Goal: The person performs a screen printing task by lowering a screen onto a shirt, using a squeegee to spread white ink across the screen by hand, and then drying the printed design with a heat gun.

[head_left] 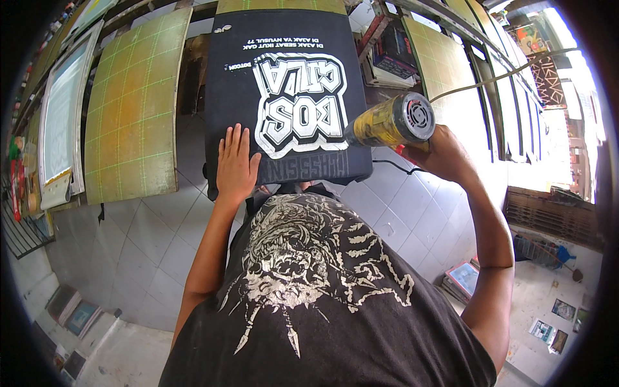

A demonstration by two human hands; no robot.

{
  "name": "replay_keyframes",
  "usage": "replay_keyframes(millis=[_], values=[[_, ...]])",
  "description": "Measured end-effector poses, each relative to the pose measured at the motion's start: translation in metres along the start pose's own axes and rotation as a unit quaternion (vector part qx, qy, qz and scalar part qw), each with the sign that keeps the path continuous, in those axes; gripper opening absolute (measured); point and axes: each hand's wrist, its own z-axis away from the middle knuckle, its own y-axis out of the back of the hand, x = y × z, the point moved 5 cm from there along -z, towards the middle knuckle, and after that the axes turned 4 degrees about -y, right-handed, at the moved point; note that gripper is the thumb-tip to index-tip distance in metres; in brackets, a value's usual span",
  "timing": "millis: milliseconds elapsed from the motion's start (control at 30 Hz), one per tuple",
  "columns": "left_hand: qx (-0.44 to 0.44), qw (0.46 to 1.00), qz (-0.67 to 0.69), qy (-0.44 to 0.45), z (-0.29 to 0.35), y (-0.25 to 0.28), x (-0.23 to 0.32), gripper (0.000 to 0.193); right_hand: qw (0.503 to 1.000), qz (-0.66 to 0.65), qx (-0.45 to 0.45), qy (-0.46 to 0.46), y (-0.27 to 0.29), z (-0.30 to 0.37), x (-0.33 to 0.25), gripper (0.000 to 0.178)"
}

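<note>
Black cloth, left hand flat, fingers slightly parted; right hand clenching heat gun.

Shirt: I see a black T-shirt filling the lower centre.
Print: I make out a cream skull, with jagged rib-like strokes to its right.
Spikes: two spear-tipped spikes point downward below.
Hands: I see left hand and right hand bare.

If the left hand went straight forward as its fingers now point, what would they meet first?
The left hand, resting on black fabric, would probably meet the small white lettering ahead first.
</note>
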Motion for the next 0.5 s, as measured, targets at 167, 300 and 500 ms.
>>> replay_keyframes(millis=[167,300,500], values=[[0.004,1.000,0.005,0.001,0.000,0.001,0.000,0.061,1.000,0.008,-0.011,0.008,0.002,-0.009,0.005,0.039],[0.007,1.000,0.010,-0.002,0.000,0.001,0.000,0.061,0.996,0.004,0.048,0.072,0.007,-0.012,0.004,0.031],[-0.001,1.000,0.017,-0.007,-0.002,0.004,0.002,0.063,0.998,0.015,0.038,0.044,0.015,-0.017,0.000,0.029]])
